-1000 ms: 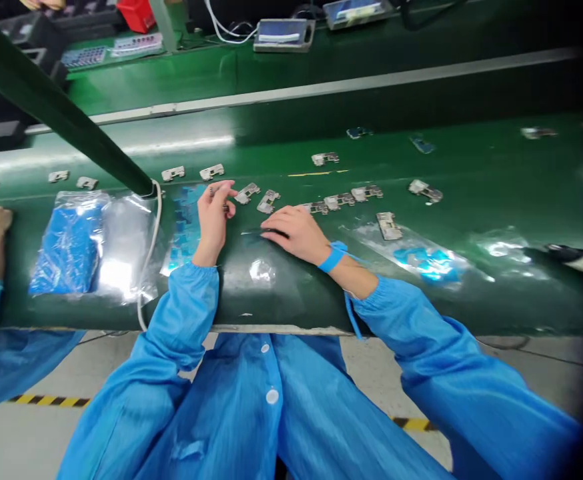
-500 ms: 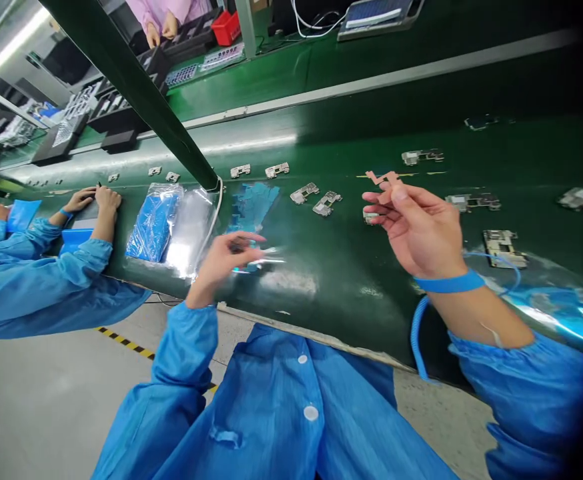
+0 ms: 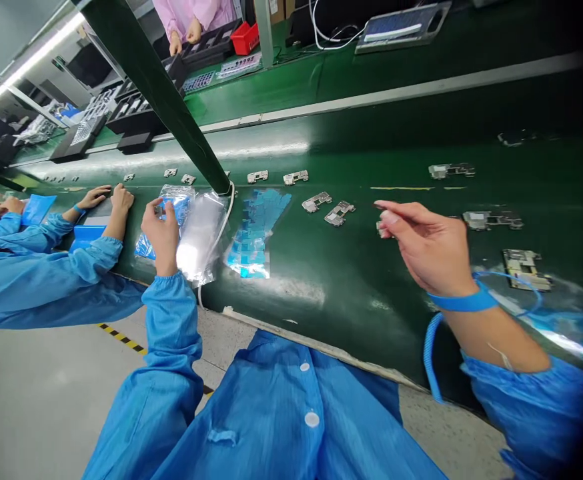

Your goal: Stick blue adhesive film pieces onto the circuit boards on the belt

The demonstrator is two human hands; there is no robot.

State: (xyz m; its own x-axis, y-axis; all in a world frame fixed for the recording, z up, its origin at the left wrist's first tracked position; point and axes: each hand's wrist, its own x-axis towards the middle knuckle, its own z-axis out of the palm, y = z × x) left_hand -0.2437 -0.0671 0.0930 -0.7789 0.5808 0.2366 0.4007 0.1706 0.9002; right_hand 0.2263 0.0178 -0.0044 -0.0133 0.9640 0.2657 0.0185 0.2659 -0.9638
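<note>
Two bare hands over a green worktop. The left hand, fingers bent toward the thumb, is raised over a bagged blue packet; a small greyish piece shows among its fingertips, but whether it is gripped cannot be told. The right hand has thumb and fingers drawn together; whether they pinch anything is unclear. Two circuit boards lie side by side between the right hand and a blue film sheet. A blue wrist strap encircles the right wrist.
</note>
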